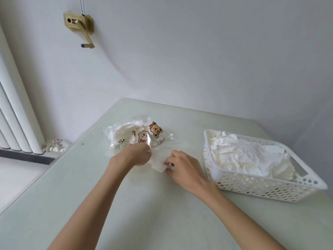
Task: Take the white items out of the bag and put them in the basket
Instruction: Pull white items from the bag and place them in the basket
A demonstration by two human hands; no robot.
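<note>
Clear plastic bag [137, 137] printed with cartoon bears, lying near the table's [90, 186] far edge, a stack of white scalloped paper liners [124, 135] visible inside. Left hand [137, 155] curled at the bag's mouth, gripping the plastic. Right hand [182, 166] just beside it, fingertips pinching 1 white liner [158, 162] partly out of the opening. White perforated basket [252, 184] at the right edge, heaped with crumpled white liners [248, 154]. Brass hand crank [81, 26] on the wall; radiator [16, 112] at left.
</note>
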